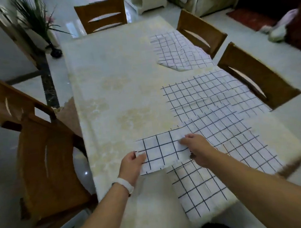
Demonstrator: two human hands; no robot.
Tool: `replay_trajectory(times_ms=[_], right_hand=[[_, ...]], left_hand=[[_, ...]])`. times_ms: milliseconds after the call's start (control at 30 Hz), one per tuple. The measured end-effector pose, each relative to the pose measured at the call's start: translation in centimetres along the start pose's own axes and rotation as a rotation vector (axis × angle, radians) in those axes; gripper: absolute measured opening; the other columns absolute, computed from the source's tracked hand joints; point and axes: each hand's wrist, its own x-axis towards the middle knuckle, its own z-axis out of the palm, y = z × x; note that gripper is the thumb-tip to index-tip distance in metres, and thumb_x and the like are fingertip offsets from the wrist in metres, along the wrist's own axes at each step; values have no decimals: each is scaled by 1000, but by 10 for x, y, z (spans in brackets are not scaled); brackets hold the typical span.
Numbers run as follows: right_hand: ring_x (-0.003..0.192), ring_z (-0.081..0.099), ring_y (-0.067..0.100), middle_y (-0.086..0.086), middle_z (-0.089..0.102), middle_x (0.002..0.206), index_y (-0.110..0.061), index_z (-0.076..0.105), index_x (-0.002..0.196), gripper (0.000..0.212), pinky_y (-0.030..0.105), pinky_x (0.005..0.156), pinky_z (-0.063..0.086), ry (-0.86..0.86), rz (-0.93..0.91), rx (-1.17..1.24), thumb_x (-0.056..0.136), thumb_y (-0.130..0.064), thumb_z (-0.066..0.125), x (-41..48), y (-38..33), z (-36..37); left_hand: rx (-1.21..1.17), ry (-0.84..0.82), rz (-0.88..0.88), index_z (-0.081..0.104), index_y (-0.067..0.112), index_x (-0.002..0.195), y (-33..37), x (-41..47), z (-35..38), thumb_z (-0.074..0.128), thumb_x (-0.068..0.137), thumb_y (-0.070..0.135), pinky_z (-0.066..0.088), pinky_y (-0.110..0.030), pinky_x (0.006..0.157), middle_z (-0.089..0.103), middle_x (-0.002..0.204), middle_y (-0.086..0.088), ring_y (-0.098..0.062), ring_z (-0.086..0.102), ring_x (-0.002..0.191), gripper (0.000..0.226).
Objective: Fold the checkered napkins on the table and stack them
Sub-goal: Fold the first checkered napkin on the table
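1. Filling the middle of the frame, the counter [117, 84] wears a pale cloth.
2. Spread checkered napkins overlap down its right side, from a rumpled napkin [177, 54] at upper right to a flat napkin [199, 188] hanging over the near edge at lower centre.
3. A small folded napkin [161, 152] sits at lower centre, its right end over the spread ones.
4. My left hand [131, 164] pinches its left edge; my right hand [197, 146] grips its right edge, fingers curled.
5. A white wristband [124, 185] circles my left wrist.
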Motion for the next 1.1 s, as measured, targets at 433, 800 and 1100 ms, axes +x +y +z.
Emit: replay_trajectory(times_ms=[433,800,1100], right_hand=[[73,62,22,9,66,87,-11,63,90,5,27,55,48,177,-17,246,92,-10,59,-54,31,-113],[79,65,29,14,70,93,-12,65,89,6,41,72,52,379,-31,404,91,-11,59,-96,70,-298],[79,65,26,12,68,92,-10,64,92,10,33,65,54,478,-81,498,91,-7,55,-144,110,-445]], left_hand=[[48,-169,35,68,8,83,25,-15,115,63,86,16,55,-43,70,73,86,-10,-30,68,78,10],[163,-303,68,63,1,85,33,-83,307,66,83,21,43,-33,57,58,73,-10,-23,52,66,20],[196,-419,64,66,1,99,27,-140,462,65,85,16,56,-50,81,69,99,-25,-37,68,89,20]])
